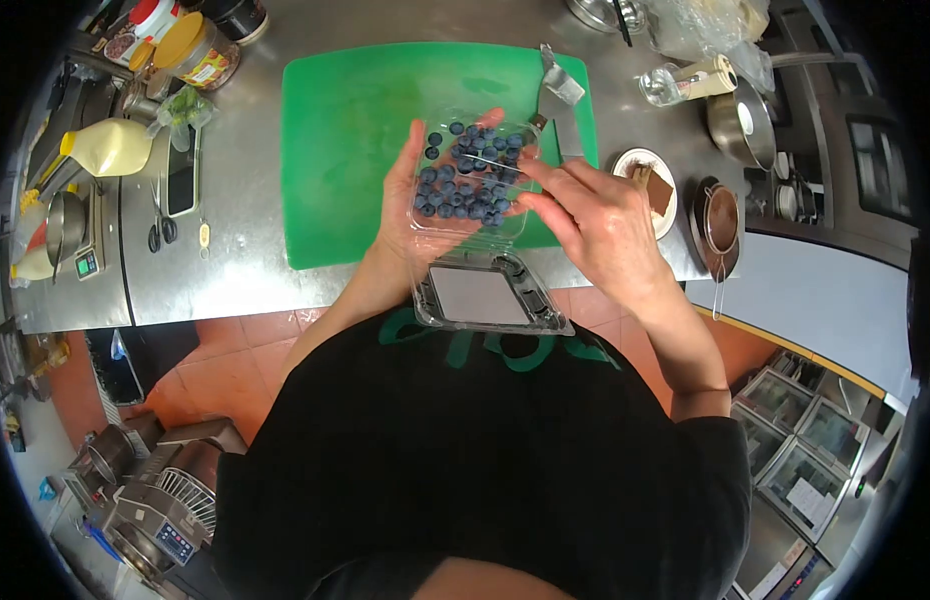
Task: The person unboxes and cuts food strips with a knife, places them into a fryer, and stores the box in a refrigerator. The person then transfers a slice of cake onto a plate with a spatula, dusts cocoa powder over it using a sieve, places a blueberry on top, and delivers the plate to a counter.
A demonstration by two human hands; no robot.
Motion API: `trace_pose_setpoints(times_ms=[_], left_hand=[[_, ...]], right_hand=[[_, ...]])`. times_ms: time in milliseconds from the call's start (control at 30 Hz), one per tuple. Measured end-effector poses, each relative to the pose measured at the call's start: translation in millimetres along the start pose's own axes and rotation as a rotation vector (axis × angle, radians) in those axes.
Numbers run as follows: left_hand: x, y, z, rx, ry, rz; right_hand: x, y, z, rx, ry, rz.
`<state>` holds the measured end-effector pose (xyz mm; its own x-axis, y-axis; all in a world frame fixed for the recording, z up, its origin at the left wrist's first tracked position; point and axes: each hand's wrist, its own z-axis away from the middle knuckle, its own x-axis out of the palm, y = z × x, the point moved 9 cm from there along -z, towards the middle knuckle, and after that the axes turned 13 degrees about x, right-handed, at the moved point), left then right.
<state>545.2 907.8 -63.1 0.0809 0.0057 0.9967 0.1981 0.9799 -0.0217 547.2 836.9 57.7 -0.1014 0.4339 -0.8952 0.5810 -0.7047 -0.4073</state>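
My left hand is wrapped round a clear plastic box from below and the left side, with its fingers showing behind the box. Several blueberries lie inside. The box's hinged lid hangs open toward my body. Over the right part of the box is my right hand, its thumb and index finger bent toward the berries; what lies between the fingertips, if anything, is too small to make out. Below the box lies a green cutting board.
A metal spatula rests on the board's right side. Farther right are a white plate with brown pieces, a sieve and a steel bowl. Scissors, a phone, a scale and jars stand left.
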Motion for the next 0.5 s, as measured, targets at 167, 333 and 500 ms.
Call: trace_pose_setpoints(times_ms=[167,333,500], left_hand=[[1,-15,-3,-0.019,0.006,-0.026],[0,-32,-7,-0.055,-0.017,-0.014],[-12,-36,-8,-0.042,0.012,-0.115]], right_hand=[[-5,13,11,0.037,-0.001,0.010],[-20,24,22,0.045,0.055,-0.014],[-95,116,66,0.382,0.411,-0.005]])
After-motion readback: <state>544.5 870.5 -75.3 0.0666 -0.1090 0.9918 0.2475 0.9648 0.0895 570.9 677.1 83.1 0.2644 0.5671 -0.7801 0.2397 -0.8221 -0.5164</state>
